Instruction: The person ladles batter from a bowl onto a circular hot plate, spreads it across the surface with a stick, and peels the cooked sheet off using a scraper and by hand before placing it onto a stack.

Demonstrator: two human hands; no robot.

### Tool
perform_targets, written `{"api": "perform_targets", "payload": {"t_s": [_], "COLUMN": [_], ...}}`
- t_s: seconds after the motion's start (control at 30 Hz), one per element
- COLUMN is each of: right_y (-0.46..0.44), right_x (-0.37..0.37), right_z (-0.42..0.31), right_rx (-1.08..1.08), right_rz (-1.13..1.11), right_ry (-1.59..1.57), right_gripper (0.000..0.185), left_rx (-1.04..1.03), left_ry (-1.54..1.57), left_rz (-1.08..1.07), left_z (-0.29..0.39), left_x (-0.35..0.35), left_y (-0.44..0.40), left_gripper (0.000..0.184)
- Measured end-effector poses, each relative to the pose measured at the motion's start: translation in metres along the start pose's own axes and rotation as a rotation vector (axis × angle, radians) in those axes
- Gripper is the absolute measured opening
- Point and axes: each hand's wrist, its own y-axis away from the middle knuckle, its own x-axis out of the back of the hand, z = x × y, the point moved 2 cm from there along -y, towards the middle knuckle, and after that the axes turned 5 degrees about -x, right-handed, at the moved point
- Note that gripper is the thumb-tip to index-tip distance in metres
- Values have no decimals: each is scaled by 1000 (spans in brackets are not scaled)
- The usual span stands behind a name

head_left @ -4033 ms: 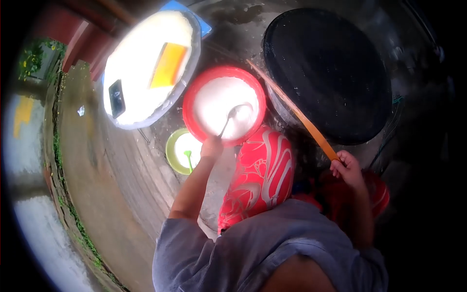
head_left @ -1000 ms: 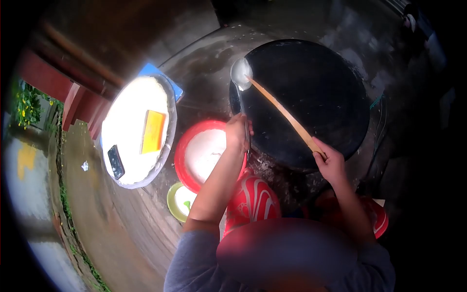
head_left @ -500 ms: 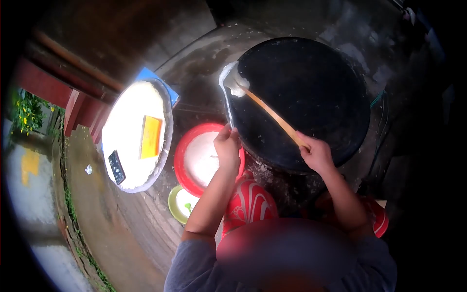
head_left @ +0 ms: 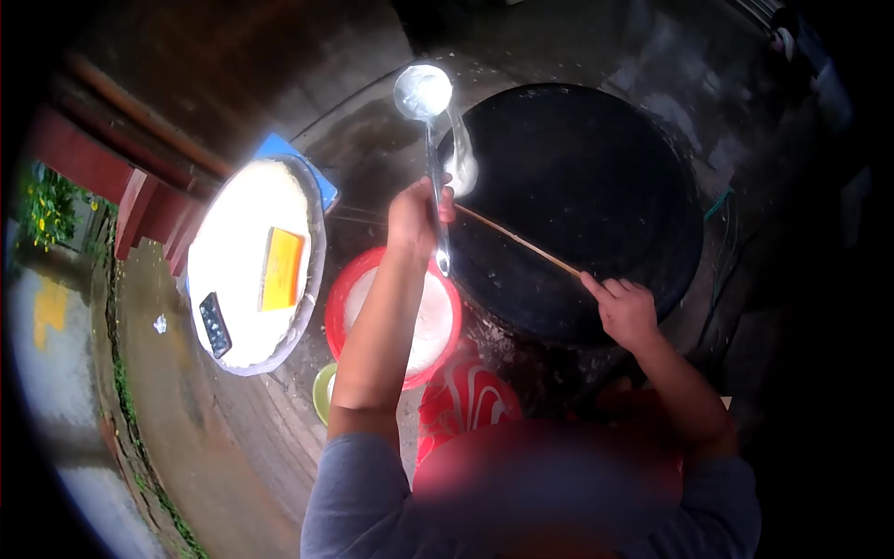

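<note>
My left hand (head_left: 414, 216) is closed around the handle of a metal ladle (head_left: 424, 91), whose bowl points away from me beyond the near-left rim of a large round black griddle (head_left: 587, 196). White batter (head_left: 461, 166) hangs in a strand from the ladle's bowl down to the griddle's left edge. A thin wooden stick (head_left: 523, 242) lies across the griddle's left part, gripped at its near end by my right hand (head_left: 626, 309). The stick's far end is hidden behind my left hand and the batter. Below my left forearm stands a red basin (head_left: 456, 321) with white contents.
On the left is a large round tray (head_left: 312, 270) covered in white, bearing an orange-and-yellow box (head_left: 281, 268) and a dark phone-like object (head_left: 215, 324). A green bowl (head_left: 322, 396) sits partly behind my left arm. Red patterned cloth (head_left: 466, 391) covers my leg.
My left hand has risen and moved forward, lifting the ladle off the griddle's left edge. The batter now trails from it. My right hand has shifted slightly right and down with the stick.
</note>
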Motion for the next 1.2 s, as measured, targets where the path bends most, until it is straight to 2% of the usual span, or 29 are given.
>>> {"api": "perform_targets", "payload": {"t_s": [0.1, 0.23, 0.3, 0.37, 0.4, 0.43, 0.5, 0.57, 0.63, 0.7, 0.73, 0.77, 0.83, 0.87, 0.9, 0.97, 1.03, 1.07, 1.1, 1.2], "right_y": [-11, -54, -76, -86, -80, -76, -76, -94, -105, -100, -89, -80, -83, -93, -104, -111, -98, -89, -89, -108], "right_x": [-23, -41, -35, -34, -44, -43, -51, -59, -54, -55, -51, -52, -57, -58, -58, -60, -73, -68, -56, -70], "right_z": [5, 9, 1, 0, 1, -7, -9, 7, 5, 1, -8, -13, -3, 9, 19, 16, 4, -5, -14, 23], "right_rx": [125, 76, 17, -390, -329, -302, -197, -156, -205, -551, -447, -304, -244, -240, -286, -445, -470, -376, -326, -289], "right_rz": [-54, -14, -19, -84, -41, -138, -234, -111, -90, -217, -151, -180, -190, -119, -120, -75, -50, -72, -194, -49], "right_ry": [152, 233, 233, -243, -358, -354, -66, 112, 135, -600, -581, -347, -67, 59, 118, -106, -547, -381, -207, 117], "right_gripper": [53, 51, 48, 46, 45, 47, 48, 50, 47, 43, 40, 45, 47, 48, 43, 42, 42, 44, 47, 48], "left_rx": [174, 307, 312, 259, 247, 234, 236, 231, 295, 318, 327, 332, 328, 329, 335, 361, 352, 336, 322, 344], "left_ry": [521, 791, 816, 817, 788, 758, 760, 742, 796, 827, 843, 865, 910, 956, 959, 1107, 1110, 1111, 1112, 1135], "left_rz": [-237, -404, -436, -432, -404, -379, -304, -115, -57, 39, 95, 167, 254, 271, 275, 261, 270, 292, 313, 290], "left_z": [25, 49, 51, 47, 43, 38, 22, 6, -8, -22, -28, -33, -46, -51, -58, -67, -71, -72, -73, -81], "left_x": [-28, -53, -49, -43, -33, -20, 6, 37, 66, 107, 124, 136, 163, 170, 178, 194, 199, 197, 197, 203], "left_y": [14, 35, 45, 67, 77, 85, 105, 123, 141, 159, 168, 175, 186, 190, 195, 199, 203, 205, 204, 201], "left_gripper": [30, 30, 30, 30, 30, 31, 31, 33, 34, 33, 32, 31, 32, 32, 32, 33, 33, 32, 32, 31]}}
